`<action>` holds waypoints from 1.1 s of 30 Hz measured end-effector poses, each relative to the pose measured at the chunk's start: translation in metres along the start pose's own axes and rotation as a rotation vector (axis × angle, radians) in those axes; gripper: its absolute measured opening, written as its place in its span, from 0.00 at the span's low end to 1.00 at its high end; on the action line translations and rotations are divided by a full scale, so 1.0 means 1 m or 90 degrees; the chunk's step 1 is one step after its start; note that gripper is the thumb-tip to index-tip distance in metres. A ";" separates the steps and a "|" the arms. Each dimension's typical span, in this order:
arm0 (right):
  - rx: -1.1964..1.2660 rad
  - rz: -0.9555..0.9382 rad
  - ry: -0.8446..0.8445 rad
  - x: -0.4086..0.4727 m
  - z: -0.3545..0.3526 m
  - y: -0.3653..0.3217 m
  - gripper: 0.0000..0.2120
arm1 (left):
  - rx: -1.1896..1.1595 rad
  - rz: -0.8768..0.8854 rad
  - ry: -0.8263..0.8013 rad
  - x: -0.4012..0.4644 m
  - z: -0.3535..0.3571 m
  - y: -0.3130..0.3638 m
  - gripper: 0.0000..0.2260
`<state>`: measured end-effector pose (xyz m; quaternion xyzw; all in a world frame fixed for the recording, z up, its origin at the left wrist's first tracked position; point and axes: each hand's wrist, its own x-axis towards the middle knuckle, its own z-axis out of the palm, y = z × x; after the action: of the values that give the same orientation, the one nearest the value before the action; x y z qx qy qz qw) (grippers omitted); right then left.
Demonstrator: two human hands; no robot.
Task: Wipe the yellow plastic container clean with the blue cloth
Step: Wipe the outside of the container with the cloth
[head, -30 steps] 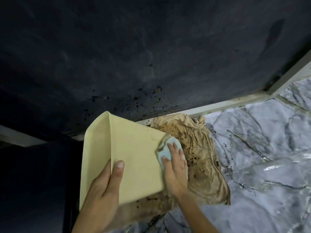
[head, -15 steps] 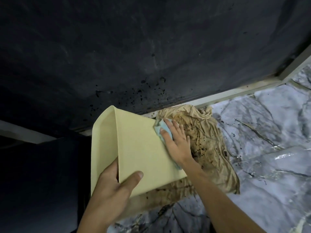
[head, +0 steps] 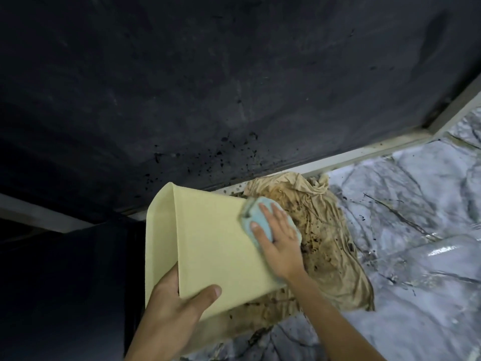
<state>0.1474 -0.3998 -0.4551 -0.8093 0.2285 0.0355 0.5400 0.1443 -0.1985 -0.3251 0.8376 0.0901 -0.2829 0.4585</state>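
The yellow plastic container (head: 213,246) is tipped on its side, its flat outer wall facing me and its rim toward the left. My left hand (head: 177,308) grips its near lower corner, thumb lying across the wall. My right hand (head: 279,246) presses the folded blue cloth (head: 260,212) flat against the wall's upper right edge, fingers spread over the cloth. Part of the cloth is hidden under the palm.
A stained tan rag (head: 325,238) lies crumpled under and to the right of the container on a grey marbled floor (head: 416,204). A dark wall (head: 234,87) with black specks rises behind, edged by a pale skirting strip (head: 351,157). A dark surface (head: 65,282) fills the left.
My right hand slid the blue cloth along the container's right edge, up toward the far corner and then slightly back. The left hand shifted its grip lower on the near corner.
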 end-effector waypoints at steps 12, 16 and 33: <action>-0.008 -0.242 -0.081 -0.011 0.036 -0.096 0.26 | 0.001 0.007 -0.007 -0.006 0.007 0.008 0.23; -0.024 -0.129 -0.014 0.004 0.010 -0.024 0.26 | -0.016 0.004 0.003 -0.006 0.006 0.004 0.19; 0.078 -0.076 0.144 0.003 -0.010 -0.034 0.20 | -0.004 -0.032 -0.206 -0.025 0.009 0.017 0.35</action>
<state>0.1618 -0.3988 -0.4230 -0.7858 0.2411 -0.1019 0.5603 0.1267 -0.2129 -0.3029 0.7771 0.0369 -0.4251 0.4627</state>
